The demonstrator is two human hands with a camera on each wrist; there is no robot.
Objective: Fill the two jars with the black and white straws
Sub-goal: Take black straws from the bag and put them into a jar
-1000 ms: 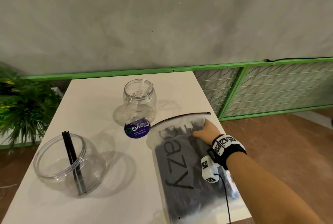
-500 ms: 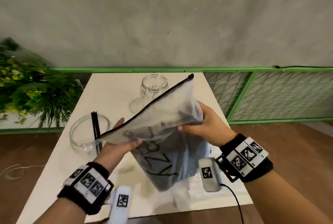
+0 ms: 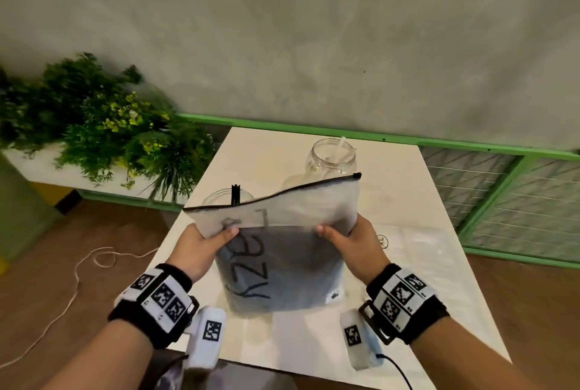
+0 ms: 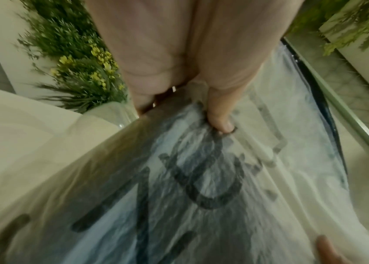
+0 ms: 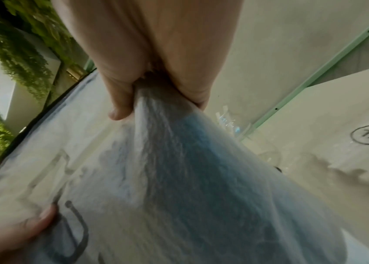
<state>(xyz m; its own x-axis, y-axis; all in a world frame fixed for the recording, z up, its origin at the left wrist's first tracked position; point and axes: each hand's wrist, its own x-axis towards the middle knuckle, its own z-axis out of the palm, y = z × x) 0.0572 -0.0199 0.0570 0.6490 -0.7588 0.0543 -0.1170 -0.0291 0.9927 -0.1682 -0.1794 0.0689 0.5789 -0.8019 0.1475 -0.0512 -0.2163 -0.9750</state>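
A frosted zip bag [image 3: 282, 251] printed "LAZY", dark with black straws inside, is held upright over the white table [image 3: 423, 279]. My left hand [image 3: 204, 242] pinches its left side, thumb [image 4: 219, 116] on the front. My right hand [image 3: 351, 239] pinches its right side, thumb [image 5: 120, 105] in front. The bag's black zipper edge [image 3: 282, 193] runs along the top. Behind the bag, a wide clear jar [image 3: 219, 198] holds black straws [image 3: 235, 193], and a smaller clear jar [image 3: 334, 159] farther back holds a white straw [image 3: 340, 144].
A leafy plant [image 3: 110, 126] stands left of the table. A green-framed mesh fence [image 3: 502, 195] runs along the wall and to the right. A white cord [image 3: 75, 279] lies on the brown floor at left. A second clear bag [image 3: 417, 242] lies flat on the table's right.
The bag, flat under my right hand a second ago, was lifted by both hands and now stands upright and level between them. My head view shifted back.
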